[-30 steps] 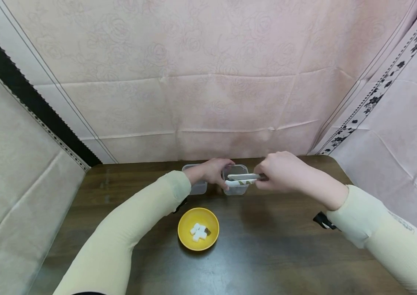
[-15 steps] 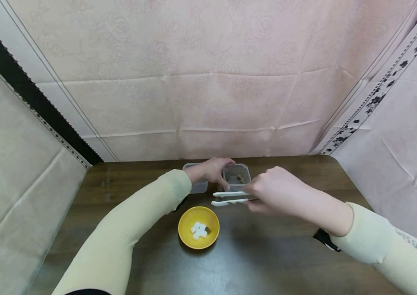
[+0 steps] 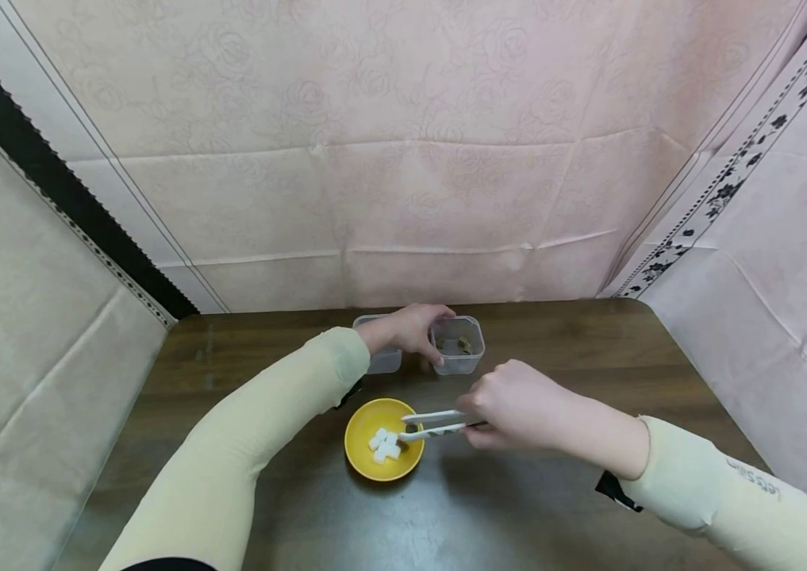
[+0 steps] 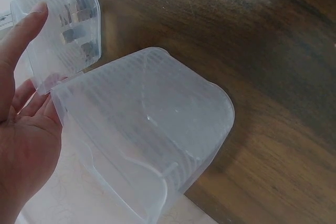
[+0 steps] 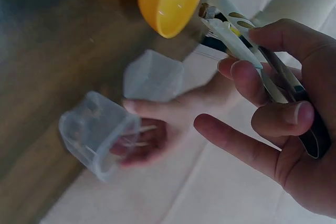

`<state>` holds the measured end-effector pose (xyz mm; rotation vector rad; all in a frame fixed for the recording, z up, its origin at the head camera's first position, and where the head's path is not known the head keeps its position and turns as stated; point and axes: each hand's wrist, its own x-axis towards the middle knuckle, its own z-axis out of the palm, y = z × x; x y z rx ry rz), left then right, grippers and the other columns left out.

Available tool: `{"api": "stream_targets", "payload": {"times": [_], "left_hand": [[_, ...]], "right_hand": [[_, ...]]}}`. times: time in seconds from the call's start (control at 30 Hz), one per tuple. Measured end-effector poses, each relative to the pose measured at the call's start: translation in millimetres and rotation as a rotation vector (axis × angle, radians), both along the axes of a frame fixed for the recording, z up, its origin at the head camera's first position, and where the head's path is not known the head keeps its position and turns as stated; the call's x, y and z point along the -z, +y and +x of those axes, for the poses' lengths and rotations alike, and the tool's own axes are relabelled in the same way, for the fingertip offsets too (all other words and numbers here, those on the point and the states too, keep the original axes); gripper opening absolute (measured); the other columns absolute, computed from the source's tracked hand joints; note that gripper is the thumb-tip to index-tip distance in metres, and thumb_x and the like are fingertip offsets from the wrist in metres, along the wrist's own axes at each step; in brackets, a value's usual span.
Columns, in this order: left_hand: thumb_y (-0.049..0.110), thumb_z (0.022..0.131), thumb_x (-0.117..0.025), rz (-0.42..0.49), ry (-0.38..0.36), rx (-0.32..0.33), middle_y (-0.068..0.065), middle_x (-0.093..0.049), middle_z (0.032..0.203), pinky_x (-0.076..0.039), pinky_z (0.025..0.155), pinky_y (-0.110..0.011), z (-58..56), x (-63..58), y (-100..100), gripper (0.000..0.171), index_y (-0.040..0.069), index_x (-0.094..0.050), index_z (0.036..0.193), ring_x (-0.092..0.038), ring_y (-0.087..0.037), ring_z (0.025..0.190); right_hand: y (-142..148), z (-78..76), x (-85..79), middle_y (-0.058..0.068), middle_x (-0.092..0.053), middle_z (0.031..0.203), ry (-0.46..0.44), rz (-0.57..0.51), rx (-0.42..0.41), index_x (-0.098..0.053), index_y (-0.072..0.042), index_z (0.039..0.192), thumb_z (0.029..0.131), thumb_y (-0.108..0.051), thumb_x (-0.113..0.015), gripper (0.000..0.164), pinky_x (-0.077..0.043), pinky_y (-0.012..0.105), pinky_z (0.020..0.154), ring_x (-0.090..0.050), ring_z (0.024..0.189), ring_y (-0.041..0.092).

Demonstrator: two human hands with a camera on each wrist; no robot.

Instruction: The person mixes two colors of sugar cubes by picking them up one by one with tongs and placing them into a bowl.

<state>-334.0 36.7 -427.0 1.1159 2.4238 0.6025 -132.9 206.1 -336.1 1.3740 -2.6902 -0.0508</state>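
Note:
My right hand [image 3: 517,404] grips a pair of tongs [image 3: 437,431] with white tips and a dark handle end. In the right wrist view a small brown cube [image 5: 204,10] sits between the tips. The tips overlap the right side of a yellow bowl [image 3: 356,460], which holds several white cubes [image 3: 385,446]. My left hand [image 3: 419,328] holds a clear plastic container [image 3: 462,365] by its sides, thumb at the near side and fingers round the far side. Several brown pieces [image 4: 81,15] show through its wall in the left wrist view.
A second clear container [image 3: 385,363] stands left of the first, partly covered by my left wrist. Both are near the back edge of the dark wooden table [image 3: 574,333]. Pale patterned cloth [image 3: 410,198] hangs behind and at both sides.
My right hand has drawn the tongs out of the right container and toward me, from over it to the yellow bowl. The left hand, containers and bowl stay in place.

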Motion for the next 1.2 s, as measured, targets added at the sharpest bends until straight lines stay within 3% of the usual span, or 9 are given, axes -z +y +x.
{"api": "stream_targets", "payload": {"times": [0.23,0.5,0.83,1.2], "left_hand": [[0.023,0.083,-0.095,0.001,-0.002,0.001,-0.014,-0.056,0.156,-0.049,0.113,-0.040,0.7,0.1,-0.3,0.093,0.007,-0.045,0.159,-0.057,-0.027,0.137],[0.021,0.083,-0.095,0.008,-0.021,-0.001,-0.014,-0.055,0.157,-0.049,0.113,-0.040,2.2,-1.6,-0.6,0.093,0.007,-0.044,0.160,-0.057,-0.028,0.138],[0.021,0.084,-0.094,0.016,-0.031,0.002,-0.015,-0.054,0.158,-0.049,0.114,-0.041,2.1,-0.7,-1.9,0.092,0.007,-0.044,0.159,-0.056,-0.029,0.140],[0.022,0.084,-0.095,0.014,-0.034,-0.003,-0.014,-0.054,0.157,-0.050,0.114,-0.041,2.1,-1.1,-1.7,0.093,0.007,-0.044,0.160,-0.056,-0.028,0.139]], "right_hand": [[-6.9,-4.6,20.3,-0.016,-0.049,0.058,-0.070,-0.002,0.008,-0.066,-0.021,0.075,0.091,-0.030,-0.081,0.024,-0.027,0.021,0.045,-0.032,0.050,-0.001],[-17.3,-10.6,31.9,-0.015,-0.050,0.057,-0.112,0.039,0.011,-0.067,-0.021,0.074,0.092,-0.030,-0.079,0.024,-0.029,0.020,0.045,-0.035,0.049,0.000],[-24.5,-18.0,45.3,-0.015,-0.039,0.055,-0.133,0.064,0.025,-0.060,-0.023,0.066,0.091,-0.031,-0.079,0.033,-0.025,0.021,0.046,-0.031,0.049,0.003],[-16.4,-18.3,39.3,-0.017,-0.045,0.057,-0.223,0.020,0.099,-0.067,-0.022,0.074,0.091,-0.031,-0.079,0.022,-0.028,0.022,0.046,-0.034,0.049,0.001]]}}
